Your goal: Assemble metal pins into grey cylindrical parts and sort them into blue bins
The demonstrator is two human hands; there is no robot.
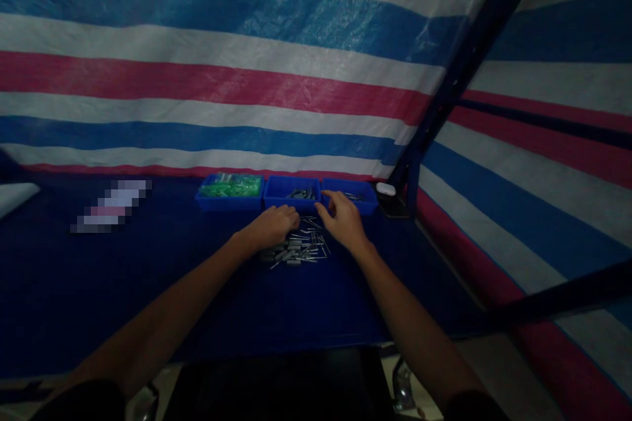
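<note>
A heap of small grey parts with thin metal leads (299,248) lies on the dark blue table (148,289), in front of three blue bins. My left hand (272,226) rests at the heap's left edge, fingers curled in. It is too dark to name what they hold. My right hand (342,218) hovers at the heap's right side, fingers bent and apart, fingertips close to the right bin (366,205).
The left bin (230,193) holds green pieces. The middle bin (291,194) and the right bin hold grey metal parts. A small white object (386,189) sits beside a dark blue post (419,145). Striped tarpaulin walls close in behind and right.
</note>
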